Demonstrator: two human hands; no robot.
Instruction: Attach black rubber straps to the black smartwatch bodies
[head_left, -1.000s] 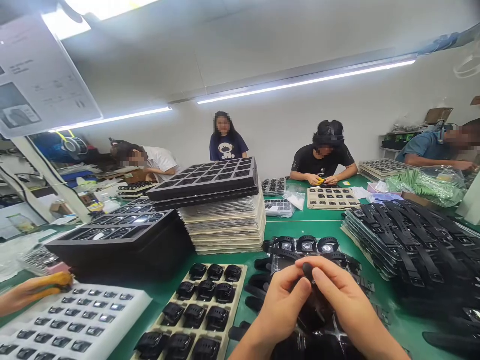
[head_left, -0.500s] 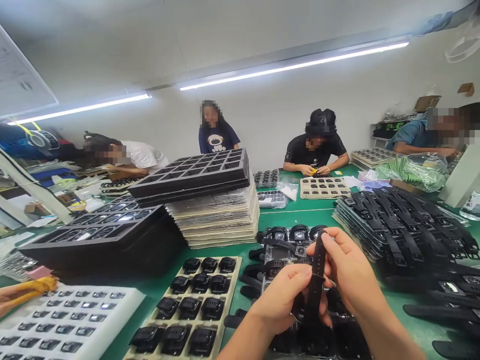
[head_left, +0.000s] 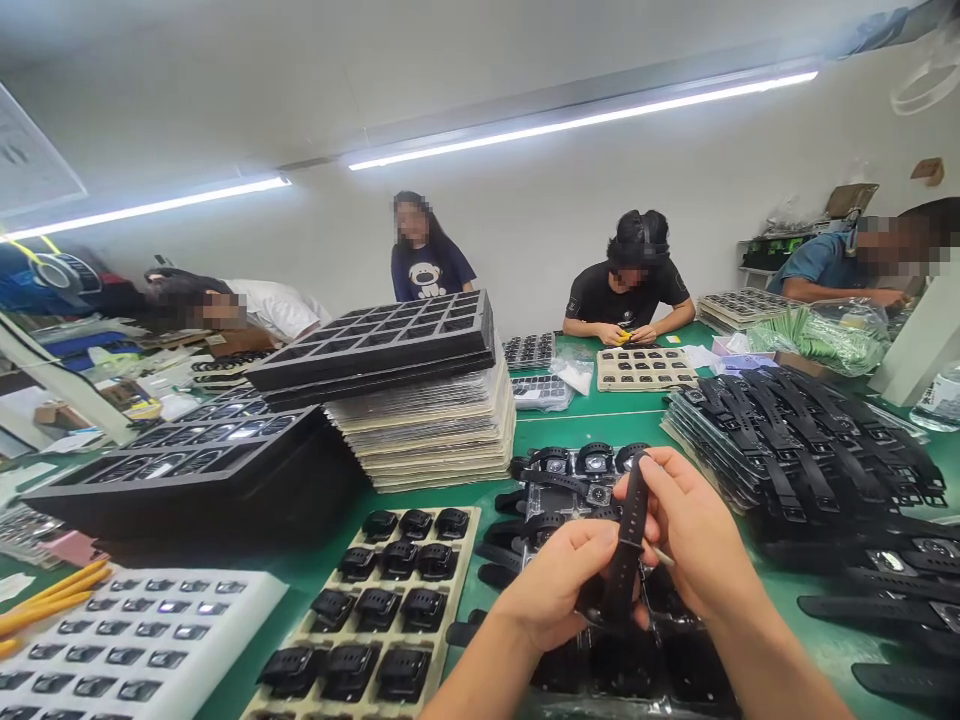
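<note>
At the lower left of the frame a white foam tray [head_left: 150, 640] holds rows of small watch bodies, with yellow-gloved fingers of another person [head_left: 45, 595] lying at its edge. Just right of it, a beige tray [head_left: 472, 560] at the lower centre carries black watches with straps rolled up; its front rows are filled and part of the far row lies bare, so by my judgement that tray is mostly loaded, not complete.

Behind these, in the middle left, stand black compartment trays [head_left: 375, 340] on a tall stack of pale sheets [head_left: 427, 430].

At the lower centre-right the left hand [head_left: 559, 590] pinches the lower part of a black watch strap [head_left: 626, 545] between thumb and fingers, closed on it. The right hand [head_left: 694, 540] grips the strap's upper end, fingers curled tight, with a thin pin-like tool [head_left: 661, 557] sticking out beside them. The strap stands nearly upright above a clear tray of assembled watches [head_left: 592, 470] on the green tabletop [head_left: 600, 425].

At the right lies a large heap of loose black straps [head_left: 810, 440], so I judge much fitting work is left.

At the far side of the tabletop, other people sit working.
</note>
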